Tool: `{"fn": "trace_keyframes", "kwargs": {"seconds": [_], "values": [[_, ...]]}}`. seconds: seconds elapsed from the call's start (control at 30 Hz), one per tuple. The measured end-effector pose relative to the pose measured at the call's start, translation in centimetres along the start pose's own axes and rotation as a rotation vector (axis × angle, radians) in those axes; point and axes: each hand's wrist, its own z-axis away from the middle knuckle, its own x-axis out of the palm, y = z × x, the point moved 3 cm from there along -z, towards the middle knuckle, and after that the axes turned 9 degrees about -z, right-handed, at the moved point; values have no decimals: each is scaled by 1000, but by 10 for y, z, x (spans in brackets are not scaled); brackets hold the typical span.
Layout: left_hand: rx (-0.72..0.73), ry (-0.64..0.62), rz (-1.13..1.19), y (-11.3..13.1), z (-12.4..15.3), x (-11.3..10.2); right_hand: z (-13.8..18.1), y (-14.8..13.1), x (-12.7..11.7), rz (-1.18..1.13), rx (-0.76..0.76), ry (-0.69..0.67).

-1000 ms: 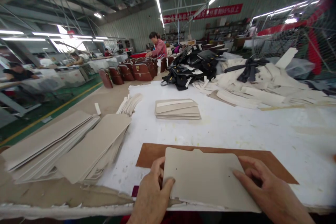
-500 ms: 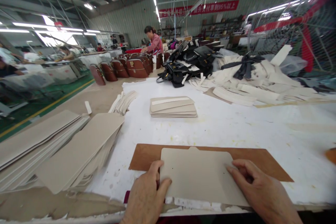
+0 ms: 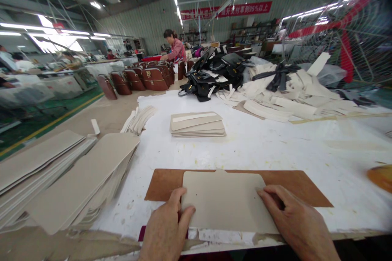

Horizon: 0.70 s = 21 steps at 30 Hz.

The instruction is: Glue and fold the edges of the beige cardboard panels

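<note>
A beige board panel [image 3: 226, 204] with rounded upper corners and a small tab on its far edge lies over a flat brown leather piece [image 3: 163, 183]. My left hand [image 3: 168, 224] grips the panel's left edge, with the thumb on top. On the opposite side, my right hand [image 3: 295, 220] has thumb and fingers closed at the right edge. The leather shows past the panel on both sides. Two small dark dots mark the panel's face. A bit of dark purple material [image 3: 142, 233] peeks out beside my left hand.
Farther out on the white table cover [image 3: 245, 151] sits a small stack of beige pieces [image 3: 197, 125]. Long beige panels [image 3: 82, 175] are piled at left. Brown bags [image 3: 154, 77], black bag parts [image 3: 214, 71] and pale scraps [image 3: 290, 94] lie beyond. A person [image 3: 176, 51] works behind.
My view has turned slightly to the right, so everything sits a little farther left. Both hands keep their hold on the panel, which stays nearly in place on the leather.
</note>
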Motion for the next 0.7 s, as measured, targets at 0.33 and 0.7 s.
{"fn": "trace_keyframes", "kwargs": {"seconds": [0.33, 0.7], "values": [[15, 94, -103, -2, -2, 6, 12, -17, 3, 74, -130, 65], [751, 770, -217, 22, 11, 20, 9, 32, -48, -169, -3, 209]]}}
